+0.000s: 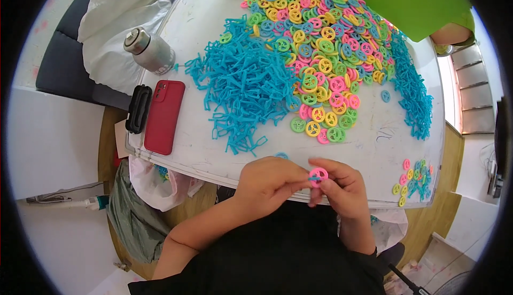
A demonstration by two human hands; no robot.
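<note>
Just off the table's near edge, my two hands meet at a small pink spoked wheel. My right hand pinches the wheel between thumb and fingers. A blue plastic piece crosses the wheel's middle; my left hand is closed at its end, fingertips partly hidden. Whether the piece passes through the wheel, I cannot tell. Ahead lies a large heap of pink, yellow, green and blue wheels. Left of it spreads a pile of blue forked plastic pieces. One blue wheel lies close beyond my left hand.
A red phone, a black case and a steel bottle stand or lie along the table's left side. More blue pieces and a small mixed group of wheels are at right. A person in green is across the table.
</note>
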